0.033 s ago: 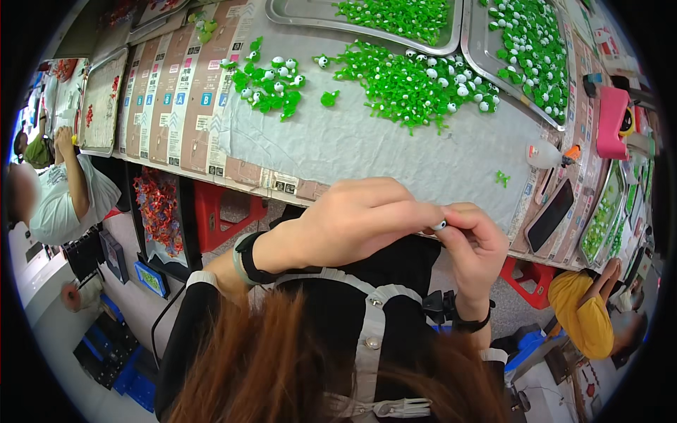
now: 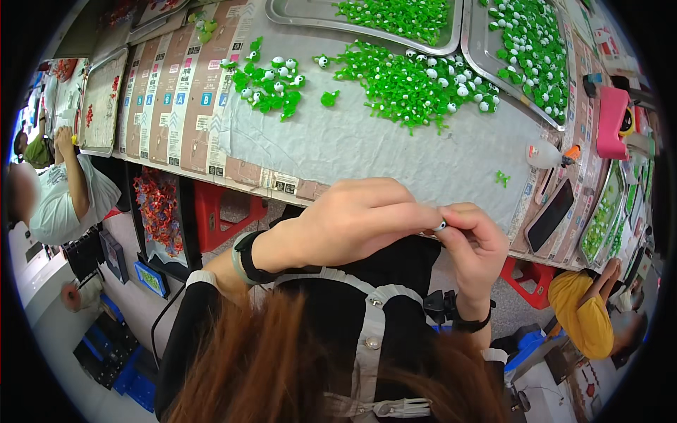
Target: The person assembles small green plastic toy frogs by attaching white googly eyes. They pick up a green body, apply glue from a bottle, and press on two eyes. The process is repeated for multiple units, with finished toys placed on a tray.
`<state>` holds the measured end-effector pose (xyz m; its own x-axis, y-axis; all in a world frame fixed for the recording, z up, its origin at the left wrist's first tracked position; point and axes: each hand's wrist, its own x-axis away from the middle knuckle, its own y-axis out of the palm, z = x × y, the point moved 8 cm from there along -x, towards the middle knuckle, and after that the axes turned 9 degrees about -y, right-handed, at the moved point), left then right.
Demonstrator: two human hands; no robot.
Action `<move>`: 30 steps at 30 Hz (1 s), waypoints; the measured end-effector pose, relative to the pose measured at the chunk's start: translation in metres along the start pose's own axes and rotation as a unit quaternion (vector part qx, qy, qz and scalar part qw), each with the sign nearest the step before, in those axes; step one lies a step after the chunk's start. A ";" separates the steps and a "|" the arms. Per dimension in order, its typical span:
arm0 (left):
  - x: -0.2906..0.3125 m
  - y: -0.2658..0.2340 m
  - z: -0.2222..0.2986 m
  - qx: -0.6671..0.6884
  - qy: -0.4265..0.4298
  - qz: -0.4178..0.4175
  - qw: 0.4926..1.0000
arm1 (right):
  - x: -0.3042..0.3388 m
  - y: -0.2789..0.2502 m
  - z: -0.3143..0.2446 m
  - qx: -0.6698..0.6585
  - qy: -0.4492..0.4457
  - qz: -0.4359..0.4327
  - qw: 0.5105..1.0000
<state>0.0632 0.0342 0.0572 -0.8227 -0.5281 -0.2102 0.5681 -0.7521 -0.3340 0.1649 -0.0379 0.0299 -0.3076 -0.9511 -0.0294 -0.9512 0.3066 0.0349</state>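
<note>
Nearly the same as the earlier frame. Both hands pinch one white eyeball bead (image 2: 441, 226), at the table's (image 2: 166, 116) near edge as seen from above; the bead is turned slightly, so its dark pupil shows more clearly now. Left hand (image 2: 356, 222): narrow grip, fingertips at the bead's left. Right hand (image 2: 476, 247): narrow grip, thumb and index finger on the bead. Unmoved: green figure pile (image 2: 402, 92), lone green figure (image 2: 502, 179), smartphone (image 2: 550, 216), squeeze bottle (image 2: 543, 154).
</note>
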 end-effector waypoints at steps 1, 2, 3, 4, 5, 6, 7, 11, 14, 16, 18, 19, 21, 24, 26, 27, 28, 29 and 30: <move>0.000 0.000 -0.001 0.013 -0.008 0.004 1.000 | -0.001 0.001 -0.001 0.011 -0.008 -0.014 1.000; -0.001 0.000 -0.002 0.027 -0.015 0.007 1.000 | -0.001 0.001 -0.002 0.012 -0.007 -0.017 1.000; -0.002 0.000 -0.003 0.041 -0.022 0.010 0.999 | -0.002 0.002 -0.002 0.013 -0.006 -0.021 1.000; -0.001 0.000 -0.005 0.049 -0.032 0.004 0.998 | -0.002 0.002 -0.002 0.013 -0.004 -0.024 1.000; -0.001 0.000 -0.006 0.057 -0.042 -0.003 0.997 | -0.002 0.002 -0.001 0.003 0.004 -0.020 1.000; -0.001 0.001 -0.008 0.065 -0.052 -0.010 0.996 | -0.001 0.002 0.000 -0.008 0.013 -0.016 1.000; -0.002 0.001 -0.007 0.061 -0.056 -0.007 0.997 | -0.001 0.002 0.002 -0.018 0.021 -0.012 1.000; -0.003 0.002 -0.005 0.062 -0.053 -0.017 0.997 | 0.001 0.003 0.006 -0.031 0.045 -0.020 0.998; -0.003 0.002 -0.007 0.078 -0.068 -0.034 0.994 | 0.000 0.004 0.005 -0.034 0.044 -0.029 0.998; -0.002 0.003 -0.010 0.091 -0.095 -0.042 0.990 | 0.000 0.004 0.005 -0.034 0.041 -0.035 0.998; -0.001 0.005 -0.014 0.107 -0.130 -0.050 0.984 | 0.001 0.004 0.005 -0.031 0.041 -0.032 0.998; -0.001 0.006 -0.014 0.108 -0.131 -0.051 0.984 | 0.001 0.003 0.005 -0.030 0.040 -0.031 0.998; 0.000 0.006 -0.015 0.110 -0.134 -0.051 0.984 | 0.001 0.003 0.004 -0.020 0.036 -0.029 0.999; 0.000 0.006 -0.016 0.109 -0.130 -0.039 0.985 | 0.002 0.003 0.003 0.004 0.023 -0.027 0.999; 0.001 0.006 -0.019 0.107 -0.140 -0.020 0.984 | 0.003 0.001 0.004 -0.001 0.027 -0.006 1.000; 0.002 0.006 -0.020 0.106 -0.145 -0.011 0.984 | 0.003 0.001 0.004 -0.014 0.036 0.015 0.999; 0.003 0.006 -0.023 0.133 -0.175 0.007 0.975 | 0.003 0.000 0.005 -0.028 0.044 0.036 0.998; 0.004 0.006 -0.026 0.162 -0.205 0.025 0.965 | 0.003 0.000 0.004 -0.022 0.038 0.040 0.998; 0.006 0.005 -0.030 0.190 -0.234 0.043 0.953 | 0.002 0.000 0.002 -0.016 0.032 0.045 0.998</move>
<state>0.0603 0.0391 0.0269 -0.7254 -0.6451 0.2401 0.6715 -0.7399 0.0404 0.1640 -0.0397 0.0275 -0.3878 -0.9209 0.0399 -0.9185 0.3897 0.0667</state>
